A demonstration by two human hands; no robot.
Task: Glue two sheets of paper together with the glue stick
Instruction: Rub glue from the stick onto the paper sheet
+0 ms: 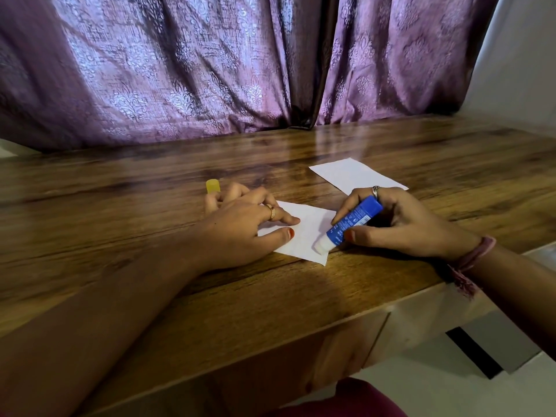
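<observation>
Glue stick on the near sheet at centre frame.

The right hand [400, 224] grips the blue glue stick [349, 227], label print too small to read, tip on the sheet [307, 233]; the left hand [246, 227] presses it flat on the bench [120, 188], partly hiding a yellow cap [213, 186]; a second sheet [355, 174] lies upper right.

wooden table [301, 296], two paper sheets [304, 233] [355, 174], yellow cap [212, 186]
</observation>
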